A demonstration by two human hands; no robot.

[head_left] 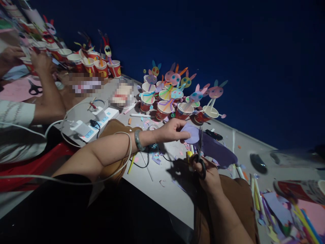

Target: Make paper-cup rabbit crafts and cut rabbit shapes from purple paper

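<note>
My left hand (174,131) pinches a rounded piece of light purple paper (192,134) above the table. My right hand (209,174) is closed around the black handles of a pair of scissors (200,149), whose blades point up along the right edge of that paper. Just beyond the blades a darker purple sheet (215,149) extends to the right; whether it is joined to the rounded piece, I cannot tell. Behind my hands stand several paper cups (165,110) holding paper rabbit heads (174,78) on sticks.
A power strip (101,125) with plugged-in chargers lies left of my left arm, and a white cable (111,178) crosses that arm. Paper scraps (157,157) litter the table. Colored strips (302,217) lie at right. A co-worker's arm (49,84) works at far left beside black scissors (35,88).
</note>
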